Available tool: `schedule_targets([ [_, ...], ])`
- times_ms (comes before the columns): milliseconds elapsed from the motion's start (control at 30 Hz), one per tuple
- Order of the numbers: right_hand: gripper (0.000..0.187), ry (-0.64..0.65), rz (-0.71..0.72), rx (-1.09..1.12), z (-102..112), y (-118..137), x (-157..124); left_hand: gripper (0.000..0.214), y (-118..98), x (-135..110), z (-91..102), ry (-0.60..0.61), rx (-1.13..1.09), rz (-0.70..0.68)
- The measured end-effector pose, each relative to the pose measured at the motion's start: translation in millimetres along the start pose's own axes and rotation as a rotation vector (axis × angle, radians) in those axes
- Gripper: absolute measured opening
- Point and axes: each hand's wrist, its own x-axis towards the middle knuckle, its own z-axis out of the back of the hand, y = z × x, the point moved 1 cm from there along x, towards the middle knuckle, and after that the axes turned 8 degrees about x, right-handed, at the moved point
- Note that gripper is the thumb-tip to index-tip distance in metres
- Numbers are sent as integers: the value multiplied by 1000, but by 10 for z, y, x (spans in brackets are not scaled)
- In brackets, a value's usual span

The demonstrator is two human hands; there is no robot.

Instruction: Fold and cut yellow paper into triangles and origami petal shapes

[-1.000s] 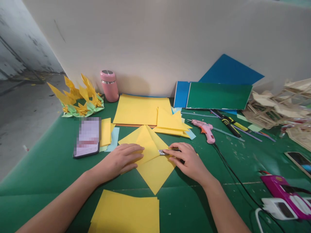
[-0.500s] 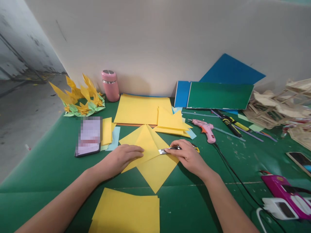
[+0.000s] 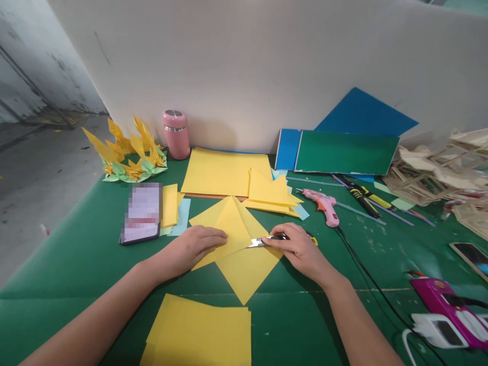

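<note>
The yellow paper square (image 3: 244, 269) lies cornerwise on the green mat (image 3: 76, 264), directly in front of the person, with its upper half folded into a triangle whose crease runs across the middle. The utility knife (image 3: 261, 242) lies low along the right part of that crease, blade tip pointing left into the fold.

Right hand (image 3: 299, 249): fingers closed around the knife body, index finger along its top. Left hand (image 3: 194, 248): fingers extended and flat, grasping nothing, pressing the left part of the folded flap onto the mat.

Change over the last second: the right hand has shifted slightly to the right along the crease line, and a little more bare blade shows ahead of the fingers. The blade tip remains at nearly the same place on the fold. The left hand and the sheet have not moved. Judgement: the blade is engaged in the crease but has made little travel, so the fold appears largely uncut.

Surroundings:
- a stack of yellow sheets (image 3: 202, 330) at the near edge
- a large yellow sheet (image 3: 224, 173) and folded yellow triangles (image 3: 269, 193) just beyond the work
- a phone (image 3: 142, 213) to the left
- a pink glue gun (image 3: 324, 206) to the right, well apart from the hands
</note>
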Motion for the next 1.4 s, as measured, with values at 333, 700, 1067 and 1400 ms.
schedule_targets([
  [333,39,-40,17,-43,-10,85,-24,33,28,-17,-25,22,10,23],
  [700,41,-2,35,-24,-18,151,2,33,22,-22,-21,66,-11,57],
  [1067,38,55,69,-8,-106,230,54,30,13,-7,2,51,-28,30],
  [1400,38,78,87,-20,-169,286,92,28,22,-7,-4,41,-37,30],
])
